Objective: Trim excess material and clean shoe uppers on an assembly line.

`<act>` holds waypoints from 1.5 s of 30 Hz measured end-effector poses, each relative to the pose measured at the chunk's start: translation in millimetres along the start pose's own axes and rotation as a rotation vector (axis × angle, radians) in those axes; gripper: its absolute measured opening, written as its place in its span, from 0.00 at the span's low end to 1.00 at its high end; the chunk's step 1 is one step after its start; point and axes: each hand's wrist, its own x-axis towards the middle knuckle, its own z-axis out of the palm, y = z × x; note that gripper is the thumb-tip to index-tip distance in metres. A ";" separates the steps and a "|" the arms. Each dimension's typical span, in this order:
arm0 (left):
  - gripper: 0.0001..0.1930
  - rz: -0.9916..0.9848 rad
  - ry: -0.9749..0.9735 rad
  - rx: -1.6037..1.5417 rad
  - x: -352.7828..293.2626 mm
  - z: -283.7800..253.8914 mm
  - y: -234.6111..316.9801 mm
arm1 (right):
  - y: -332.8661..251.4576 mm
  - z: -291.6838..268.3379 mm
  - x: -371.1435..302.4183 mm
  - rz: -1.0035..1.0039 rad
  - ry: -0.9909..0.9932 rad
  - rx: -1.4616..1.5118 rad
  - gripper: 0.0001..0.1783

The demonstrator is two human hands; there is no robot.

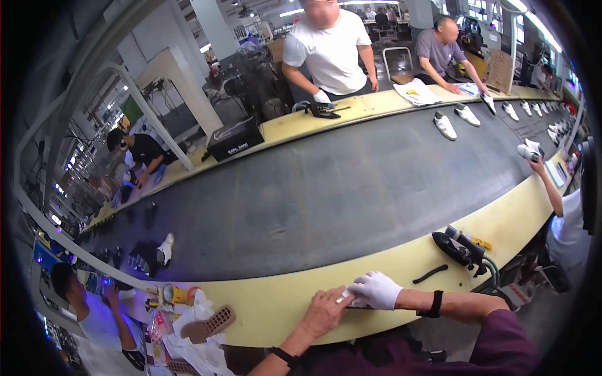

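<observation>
**Both hands on small white piece at table edge**

My left hand (323,311) is bare, w/ a dark wristband; right hand (375,289) wears a white glove and a black wrist strap. They meet on the yellow table (401,263) edge, just my side of the dark conveyor belt (326,188). Left fingers are curled, tips pinching a small white piece (345,296); right fingers are pressed together, laid flat on a thin dark strip (367,306) beneath, touching the same piece. Can't tell what the piece is, too small.

Progress, my read: early. Piece is in hand at the table edge, nothing joined or set on the belt near me. The black tool (461,247) w/ hose sits untouched to my right, a curved black strip (430,274) beside it. A brown perforated sole (209,324) lies on white cloth to my left, also untouched. White shoes (454,119) ride the belt's far side, well apart.
</observation>
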 end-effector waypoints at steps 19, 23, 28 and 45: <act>0.29 -0.191 0.150 0.054 6.7 23.6 24.0 | 33.3 -4.7 24.9 -0.167 -0.305 -0.175 0.14; 0.29 -0.189 0.138 0.070 7.0 30.7 18.5 | 27.1 -2.2 30.7 -0.176 -0.334 -0.271 0.13; 0.29 -0.186 0.101 0.098 3.2 30.8 21.4 | 36.3 -1.2 38.3 -0.148 -0.344 -0.171 0.12; 0.37 -0.307 0.049 0.073 35.5 18.4 19.4 | 77.6 5.7 51.7 -0.009 -0.077 0.122 0.08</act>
